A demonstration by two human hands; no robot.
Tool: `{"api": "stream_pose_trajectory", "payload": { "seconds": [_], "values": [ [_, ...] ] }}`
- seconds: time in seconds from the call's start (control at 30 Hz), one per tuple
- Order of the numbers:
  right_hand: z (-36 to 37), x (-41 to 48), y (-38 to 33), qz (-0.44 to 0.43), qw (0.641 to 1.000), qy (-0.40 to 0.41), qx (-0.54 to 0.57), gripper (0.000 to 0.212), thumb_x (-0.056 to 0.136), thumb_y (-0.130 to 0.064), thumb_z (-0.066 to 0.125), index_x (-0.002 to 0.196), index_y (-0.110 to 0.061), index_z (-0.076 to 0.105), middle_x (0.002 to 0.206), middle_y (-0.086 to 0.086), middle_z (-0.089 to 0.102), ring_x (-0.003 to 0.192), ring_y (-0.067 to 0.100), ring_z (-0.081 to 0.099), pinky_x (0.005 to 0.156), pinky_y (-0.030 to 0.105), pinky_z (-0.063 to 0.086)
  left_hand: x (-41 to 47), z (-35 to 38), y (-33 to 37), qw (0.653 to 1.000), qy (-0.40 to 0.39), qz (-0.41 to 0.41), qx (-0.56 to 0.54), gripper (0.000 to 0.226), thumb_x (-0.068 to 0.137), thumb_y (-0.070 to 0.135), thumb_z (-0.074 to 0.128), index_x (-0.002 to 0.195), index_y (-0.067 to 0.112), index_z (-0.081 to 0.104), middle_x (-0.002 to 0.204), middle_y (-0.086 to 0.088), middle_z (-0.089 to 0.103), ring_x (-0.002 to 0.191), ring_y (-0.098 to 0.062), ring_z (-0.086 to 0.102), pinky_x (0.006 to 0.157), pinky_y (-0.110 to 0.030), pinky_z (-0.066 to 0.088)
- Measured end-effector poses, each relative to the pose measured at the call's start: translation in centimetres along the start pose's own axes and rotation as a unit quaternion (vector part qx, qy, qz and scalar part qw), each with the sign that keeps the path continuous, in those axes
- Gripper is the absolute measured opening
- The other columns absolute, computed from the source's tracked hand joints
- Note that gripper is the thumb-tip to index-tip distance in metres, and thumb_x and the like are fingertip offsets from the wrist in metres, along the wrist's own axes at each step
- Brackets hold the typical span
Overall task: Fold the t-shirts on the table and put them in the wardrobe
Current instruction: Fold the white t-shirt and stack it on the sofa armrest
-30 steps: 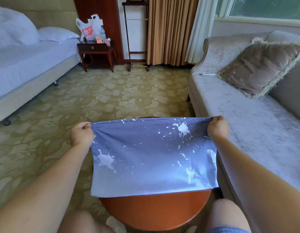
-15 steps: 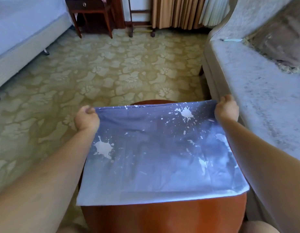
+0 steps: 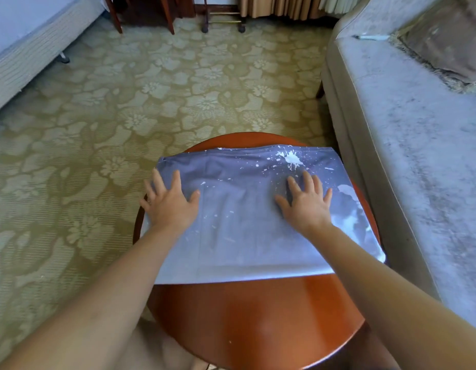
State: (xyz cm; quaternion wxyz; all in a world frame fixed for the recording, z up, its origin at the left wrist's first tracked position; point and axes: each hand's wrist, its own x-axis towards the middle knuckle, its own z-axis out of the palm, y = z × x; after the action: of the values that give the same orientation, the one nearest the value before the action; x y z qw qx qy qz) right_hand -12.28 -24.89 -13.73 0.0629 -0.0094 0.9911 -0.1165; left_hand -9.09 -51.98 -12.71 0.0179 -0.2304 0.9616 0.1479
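1. T-shirt (image 3: 242,228) lies folded flat across the far half of the round table (image 3: 258,321).
2. My left hand (image 3: 170,204) and right hand (image 3: 306,204) press palms-down on it, fingers spread; I judge this smooths and pins the fold.
3. Count: one t-shirt, one table, two hands.

Sofa (image 3: 391,156) hard against table (image 3: 258,316); left carpet (image 3: 98,129) open

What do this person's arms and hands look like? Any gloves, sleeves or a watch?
Both arms are bare all the way to the picture's edge, with no sleeve in view. The left hand and the right hand wear no gloves, and neither wrist carries a watch or bracelet. Whether any finger bears a ring is too small to tell.
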Motion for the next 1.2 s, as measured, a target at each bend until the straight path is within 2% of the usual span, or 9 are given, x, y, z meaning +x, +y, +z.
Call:
{"api": "stream_pose_trajectory", "payload": {
  "seconds": [0.07,0.17,0.33,0.6,0.73,0.87,1.03,1.13,1.2],
  "values": [
    [0.4,-1.4,0.6,0.004,0.999,-0.011,-0.029,0.066,0.096,-0.063,0.031,0.152,-0.029,0.022,0.163,0.003,0.004,0.149,0.025,-0.002,0.116,0.057,0.006,-1.5,0.5,-1.0,0.999,-0.019,-0.030,0.001,0.073,0.096,0.060,0.036,0.156,0.028,0.010,0.161,-0.016,-0.012,0.148,-0.037,-0.008,0.117,-0.056,0.003],
    [0.7,-3.1,1.3,0.020,0.998,-0.007,-0.055,0.072,0.094,-0.068,0.020,0.155,-0.032,0.013,0.164,0.000,0.001,0.150,0.022,-0.002,0.117,0.055,0.007,-3.5,1.6,-2.5,0.999,-0.006,-0.031,0.024,0.071,0.097,0.061,0.026,0.156,0.026,0.009,0.161,-0.022,-0.006,0.149,-0.036,-0.004,0.118,-0.054,0.003],
    [1.0,-3.9,1.3,0.028,0.998,0.005,-0.060,0.072,0.093,-0.069,0.019,0.155,-0.032,0.013,0.164,-0.001,0.002,0.150,0.021,-0.001,0.117,0.054,0.007,-4.1,1.6,-2.7,0.999,0.037,-0.017,-0.003,0.072,0.097,0.059,0.032,0.155,0.020,0.014,0.161,-0.019,0.010,0.149,-0.032,0.004,0.118,-0.052,0.007],
    [1.1,-3.9,1.3,0.030,0.997,0.002,-0.072,0.075,0.093,-0.069,0.013,0.156,-0.030,0.007,0.164,-0.001,-0.001,0.150,0.022,-0.003,0.117,0.054,0.007,-2.6,1.9,-2.3,0.998,0.046,-0.030,0.016,0.072,0.096,0.060,0.029,0.154,0.021,0.016,0.160,-0.019,0.011,0.148,-0.031,0.005,0.115,-0.053,0.009],
    [1.3,-3.9,1.4,0.033,0.997,0.009,-0.074,0.075,0.092,-0.070,0.012,0.156,-0.030,0.008,0.164,-0.001,-0.001,0.150,0.023,-0.003,0.117,0.054,0.007,-2.1,1.9,-2.3,0.996,0.072,-0.030,-0.033,0.067,0.095,0.054,0.042,0.150,0.018,0.029,0.156,-0.018,0.022,0.146,-0.032,0.015,0.116,-0.050,0.012],
    [1.4,-3.8,1.5,0.031,0.997,0.016,-0.071,0.075,0.092,-0.070,0.012,0.155,-0.030,0.009,0.164,0.000,0.001,0.150,0.023,-0.002,0.117,0.054,0.007,-2.0,1.5,-2.7,0.988,0.116,-0.022,-0.104,0.058,0.090,0.033,0.058,0.142,0.013,0.041,0.142,-0.016,0.045,0.134,-0.035,0.035,0.112,-0.048,0.024],
    [1.6,-3.8,1.7,0.029,0.997,0.022,-0.069,0.075,0.093,-0.069,0.016,0.155,-0.029,0.012,0.164,0.000,0.003,0.150,0.023,0.000,0.116,0.055,0.009,-2.0,-0.5,-2.0,0.988,0.048,-0.095,-0.111,0.076,0.086,0.039,0.068,0.148,0.017,0.030,0.137,-0.015,0.047,0.129,-0.036,0.038,0.103,-0.049,0.034],
    [1.6,-3.8,1.7,0.031,0.997,0.015,-0.074,0.075,0.093,-0.069,0.016,0.155,-0.029,0.011,0.164,0.000,0.002,0.150,0.023,-0.001,0.116,0.055,0.008,-0.9,-1.6,-2.5,0.972,-0.007,-0.153,-0.181,0.080,0.075,0.041,0.078,0.138,0.013,0.036,0.128,-0.011,0.057,0.117,-0.037,0.052,0.089,-0.043,0.045],
    [1.6,-3.8,1.6,0.032,0.997,0.015,-0.075,0.075,0.093,-0.069,0.016,0.155,-0.029,0.010,0.164,0.001,0.001,0.150,0.023,-0.002,0.116,0.054,0.008,-0.6,-2.1,-3.0,0.968,-0.044,-0.155,-0.190,0.083,0.078,0.034,0.075,0.144,0.013,0.030,0.129,-0.009,0.057,0.113,-0.037,0.056,0.084,-0.039,0.045]
  ]
}}
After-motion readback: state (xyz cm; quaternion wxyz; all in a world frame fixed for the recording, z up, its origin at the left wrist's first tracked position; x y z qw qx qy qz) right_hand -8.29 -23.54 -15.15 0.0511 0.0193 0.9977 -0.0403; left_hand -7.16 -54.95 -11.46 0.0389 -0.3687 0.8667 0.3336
